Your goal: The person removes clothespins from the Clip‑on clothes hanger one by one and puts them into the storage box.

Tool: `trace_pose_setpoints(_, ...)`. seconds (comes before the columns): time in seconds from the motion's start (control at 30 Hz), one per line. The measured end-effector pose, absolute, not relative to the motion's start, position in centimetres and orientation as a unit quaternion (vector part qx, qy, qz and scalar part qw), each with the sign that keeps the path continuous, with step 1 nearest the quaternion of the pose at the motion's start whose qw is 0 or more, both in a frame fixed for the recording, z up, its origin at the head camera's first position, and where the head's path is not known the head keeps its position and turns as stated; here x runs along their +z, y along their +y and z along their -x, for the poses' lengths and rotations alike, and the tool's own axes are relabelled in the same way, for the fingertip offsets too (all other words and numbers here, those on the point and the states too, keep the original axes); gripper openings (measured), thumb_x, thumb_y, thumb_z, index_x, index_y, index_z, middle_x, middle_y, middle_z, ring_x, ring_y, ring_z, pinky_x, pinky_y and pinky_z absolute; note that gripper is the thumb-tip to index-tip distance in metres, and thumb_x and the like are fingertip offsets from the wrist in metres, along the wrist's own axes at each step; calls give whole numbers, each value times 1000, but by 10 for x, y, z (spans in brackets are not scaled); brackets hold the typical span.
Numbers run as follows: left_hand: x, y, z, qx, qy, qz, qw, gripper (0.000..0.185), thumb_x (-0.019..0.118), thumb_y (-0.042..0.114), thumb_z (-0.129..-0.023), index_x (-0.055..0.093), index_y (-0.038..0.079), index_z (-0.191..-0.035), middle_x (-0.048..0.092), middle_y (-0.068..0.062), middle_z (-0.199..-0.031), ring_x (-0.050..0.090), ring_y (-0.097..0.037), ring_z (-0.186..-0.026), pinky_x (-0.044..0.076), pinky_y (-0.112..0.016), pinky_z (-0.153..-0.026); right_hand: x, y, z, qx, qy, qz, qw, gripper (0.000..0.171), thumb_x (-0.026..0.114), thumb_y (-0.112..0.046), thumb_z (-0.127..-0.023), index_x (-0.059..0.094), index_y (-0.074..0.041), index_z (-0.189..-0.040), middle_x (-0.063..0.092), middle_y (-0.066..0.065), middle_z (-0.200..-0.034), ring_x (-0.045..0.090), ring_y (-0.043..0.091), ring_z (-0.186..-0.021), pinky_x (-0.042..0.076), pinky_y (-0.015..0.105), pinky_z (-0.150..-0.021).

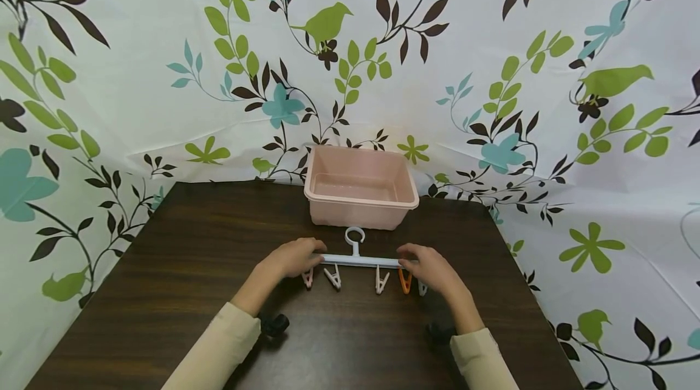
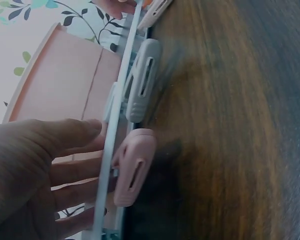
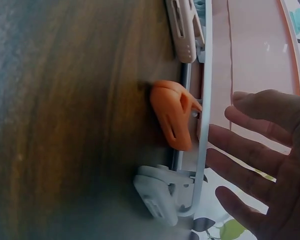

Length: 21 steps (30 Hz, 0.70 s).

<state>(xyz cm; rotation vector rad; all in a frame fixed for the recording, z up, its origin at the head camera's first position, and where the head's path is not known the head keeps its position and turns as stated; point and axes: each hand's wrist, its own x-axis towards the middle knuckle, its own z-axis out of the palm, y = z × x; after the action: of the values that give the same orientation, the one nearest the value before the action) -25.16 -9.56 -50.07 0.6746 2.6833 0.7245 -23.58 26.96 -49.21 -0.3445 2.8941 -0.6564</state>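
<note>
On the dark desk (image 1: 180, 268), at six o'clock from the pink basin (image 1: 361, 186), I see a light, stiff plastic peg hanger (image 1: 358, 260), my left hand (image 1: 292, 257) and right hand (image 1: 429, 265) at its bar ends, fingers relaxed.

Even, soft indoor light — sharp head view, smeared wrist views

The head view bends at its edges; the table (image 1: 180, 268) carries faint sheen, and both wrist views show blurred wood grain — soft, dim shadows under the pegs (image 3: 172, 115).
</note>
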Motion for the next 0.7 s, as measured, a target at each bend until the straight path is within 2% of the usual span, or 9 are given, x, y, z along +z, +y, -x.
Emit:
trace_pose_setpoints(0.17,-505,-95,254,247,931,-237,127,29,66,23,-109,73,10,-134,70,-10,-132,67,-32,-127,53,-54,-109,-495,269,237,-217,966,119,75,27,74,-25,-103,76,-17,-130,76,3,-129,72,25,-115,57,55,-101)
trace_pose_setpoints(0.4,-506,-90,253,247,927,-253,128,28,69,21,-107,75,10,-132,69,-7,-125,69,-27,-119,55,-51,-105,-497,266,236,-201,968,129,72,25,73,-20,-103,79,-15,-127,77,5,-128,71,31,-121,54,57,-106)
trace_pose_setpoints(0.7,-507,-83,252,224,935,-245,121,29,71,21,-106,76,10,-133,66,-6,-123,66,-26,-119,55,-51,-104,-500,261,235,-182,972,134,63,21,74,-16,-102,81,-13,-121,78,6,-123,72,26,-110,56,54,-99)
